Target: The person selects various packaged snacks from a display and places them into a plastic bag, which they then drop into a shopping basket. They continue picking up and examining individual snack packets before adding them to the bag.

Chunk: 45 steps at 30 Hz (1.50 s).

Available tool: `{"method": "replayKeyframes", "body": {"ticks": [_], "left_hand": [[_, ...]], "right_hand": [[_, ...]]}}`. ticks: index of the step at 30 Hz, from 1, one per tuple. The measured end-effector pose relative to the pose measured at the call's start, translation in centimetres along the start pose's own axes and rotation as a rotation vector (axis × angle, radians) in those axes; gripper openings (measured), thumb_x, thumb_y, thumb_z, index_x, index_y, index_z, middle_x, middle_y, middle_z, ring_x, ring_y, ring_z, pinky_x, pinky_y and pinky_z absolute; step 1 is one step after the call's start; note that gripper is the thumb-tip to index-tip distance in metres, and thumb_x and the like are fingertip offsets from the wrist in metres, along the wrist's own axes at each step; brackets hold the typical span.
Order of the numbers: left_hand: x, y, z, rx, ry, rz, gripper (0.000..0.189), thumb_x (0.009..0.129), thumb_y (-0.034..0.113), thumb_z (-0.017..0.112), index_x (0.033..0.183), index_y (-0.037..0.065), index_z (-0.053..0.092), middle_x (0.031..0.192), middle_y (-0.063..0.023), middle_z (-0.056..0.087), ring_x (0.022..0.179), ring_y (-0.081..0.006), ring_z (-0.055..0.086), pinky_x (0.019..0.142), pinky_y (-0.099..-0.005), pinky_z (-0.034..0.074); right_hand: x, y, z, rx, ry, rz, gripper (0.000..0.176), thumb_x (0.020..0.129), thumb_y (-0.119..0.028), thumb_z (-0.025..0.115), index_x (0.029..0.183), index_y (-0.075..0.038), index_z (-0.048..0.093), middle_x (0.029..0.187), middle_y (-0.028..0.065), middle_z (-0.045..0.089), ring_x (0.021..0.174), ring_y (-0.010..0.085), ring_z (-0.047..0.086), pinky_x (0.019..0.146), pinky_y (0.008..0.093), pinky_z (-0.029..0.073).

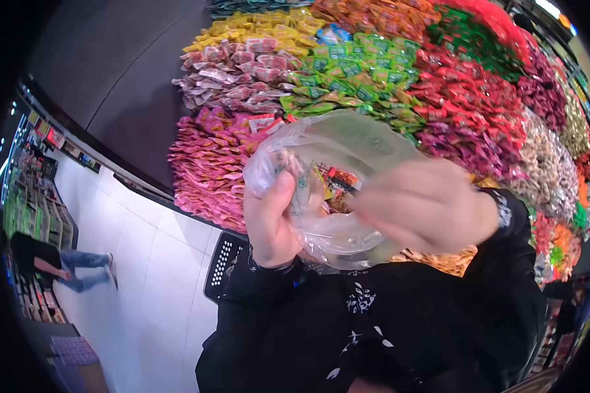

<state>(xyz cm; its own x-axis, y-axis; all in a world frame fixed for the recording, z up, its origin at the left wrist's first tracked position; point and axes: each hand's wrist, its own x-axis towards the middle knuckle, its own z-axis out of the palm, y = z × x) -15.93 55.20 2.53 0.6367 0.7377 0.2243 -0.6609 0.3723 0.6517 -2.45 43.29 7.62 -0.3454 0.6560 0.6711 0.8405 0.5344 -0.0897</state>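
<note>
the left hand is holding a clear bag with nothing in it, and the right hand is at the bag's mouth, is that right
Not quite: the bag is not empty. The head view shows wrapped packets inside it. The rest holds: the left hand is holding the clear bag, and the right hand is at its mouth.

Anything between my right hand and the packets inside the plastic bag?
Nothing visible. The plastic bag is open, with the packets showing inside; the right hand is at the opening's right side in view, the left hand holding the other side. Blur hides whether the right hand touches them.
</note>
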Motion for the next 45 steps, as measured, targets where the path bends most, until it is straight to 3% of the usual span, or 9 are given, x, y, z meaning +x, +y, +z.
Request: {"method": "replayKeyframes", "body": {"ticks": [2, 8, 14, 18, 22, 27, 36, 40, 45], "left_hand": [[-0.6, -0.7, 0.2, 0.017, -0.003, 0.025, 0.030, 0.086, 0.017, 0.051, 0.109, -0.001, 0.045, 0.083, -0.0066, 0.053, 0.061, -0.0115, 0.050, 0.051, -0.0230, 0.039], [-1.4, -3.9, -2.5, -0.279, -0.393, -0.132, 0.032, 0.086, 0.021, 0.048, 0.108, -0.003, 0.046, 0.087, -0.0092, 0.054, 0.068, -0.0151, 0.053, 0.056, -0.0257, 0.043], [-3.7, -5.0, -0.7, -0.104, -0.253, 0.003, 0.030, 0.083, 0.025, 0.051, 0.099, 0.001, 0.047, 0.084, -0.0090, 0.052, 0.068, -0.0180, 0.052, 0.060, -0.0320, 0.044], [-4.6, -6.4, -0.5, -0.073, -0.359, -0.006, 0.037, 0.087, 0.036, 0.046, 0.104, 0.003, 0.050, 0.069, -0.0057, 0.049, 0.059, -0.0165, 0.048, 0.053, -0.0310, 0.035], [-5.0, -7.3, 0.6, -0.104, -0.477, -0.048, 0.041, 0.089, 0.040, 0.044, 0.109, 0.005, 0.049, 0.061, -0.0036, 0.047, 0.055, -0.0154, 0.045, 0.047, -0.0292, 0.028], [-5.8, -8.4, 3.2, 0.150, -0.344, 0.174, 0.036, 0.091, 0.031, 0.042, 0.107, -0.001, 0.046, 0.087, -0.0077, 0.052, 0.066, -0.0129, 0.049, 0.052, -0.0272, 0.037], [-5.8, -9.4, 5.5, 0.191, -0.189, 0.112, 0.034, 0.085, 0.019, 0.060, 0.108, 0.003, 0.043, 0.093, -0.0056, 0.048, 0.073, -0.0103, 0.049, 0.057, -0.0223, 0.041], [-6.0, -11.8, 5.8, 0.267, -0.349, 0.163, 0.044, 0.077, 0.007, 0.065, 0.114, 0.003, 0.042, 0.102, -0.0068, 0.047, 0.092, -0.0128, 0.049, 0.074, -0.0234, 0.043], [-6.7, -12.2, 7.6, 0.263, -0.368, -0.046, 0.042, 0.076, -0.006, 0.058, 0.114, 0.002, 0.043, 0.105, -0.0068, 0.048, 0.099, -0.0130, 0.048, 0.085, -0.0259, 0.040]], "right_hand": [[-0.7, 1.5, 1.6, -0.135, -0.362, 0.273, 0.019, 0.070, -0.007, 0.062, 0.088, -0.002, 0.058, 0.081, 0.0132, 0.062, 0.066, 0.0251, 0.063, 0.056, 0.0334, 0.051], [-4.6, 3.5, 6.3, -0.388, -0.226, 0.311, 0.015, 0.074, -0.013, 0.060, 0.086, -0.004, 0.057, 0.080, 0.0123, 0.064, 0.067, 0.0280, 0.063, 0.057, 0.0363, 0.051], [-6.4, 2.3, 2.9, -0.096, -0.479, 0.742, 0.025, 0.084, -0.027, 0.055, 0.086, -0.004, 0.065, 0.067, 0.0171, 0.061, 0.065, 0.0325, 0.062, 0.058, 0.0422, 0.049], [-8.9, 1.2, 3.6, 0.003, -0.026, 0.642, 0.023, 0.086, -0.025, 0.054, 0.088, -0.005, 0.064, 0.071, 0.0173, 0.062, 0.066, 0.0330, 0.061, 0.058, 0.0425, 0.049], [-10.6, 1.8, 3.8, -0.239, -0.234, 0.667, 0.016, 0.081, -0.018, 0.057, 0.091, -0.007, 0.063, 0.078, 0.0111, 0.061, 0.068, 0.0344, 0.060, 0.059, 0.0396, 0.050], [-12.7, 2.4, 3.4, 0.017, 0.146, 0.385, 0.012, 0.079, -0.013, 0.060, 0.087, -0.005, 0.056, 0.083, 0.0097, 0.058, 0.072, 0.0343, 0.058, 0.062, 0.0406, 0.047], [-15.2, -5.2, -8.0, 0.091, 0.255, 0.633, 0.010, 0.083, 0.000, 0.059, 0.090, 0.000, 0.053, 0.075, 0.0088, 0.061, 0.067, 0.0168, 0.065, 0.054, 0.0259, 0.050], [-16.8, -4.9, -8.5, 0.915, 0.537, 0.936, 0.007, 0.091, -0.005, 0.053, 0.092, -0.002, 0.047, 0.080, 0.0026, 0.060, 0.070, 0.0061, 0.059, 0.062, 0.0195, 0.049], [-18.3, -5.0, -8.6, 1.117, 0.527, 0.961, 0.014, 0.088, -0.004, 0.056, 0.099, -0.001, 0.049, 0.084, 0.0036, 0.063, 0.071, 0.0057, 0.059, 0.063, 0.0195, 0.050]]}}
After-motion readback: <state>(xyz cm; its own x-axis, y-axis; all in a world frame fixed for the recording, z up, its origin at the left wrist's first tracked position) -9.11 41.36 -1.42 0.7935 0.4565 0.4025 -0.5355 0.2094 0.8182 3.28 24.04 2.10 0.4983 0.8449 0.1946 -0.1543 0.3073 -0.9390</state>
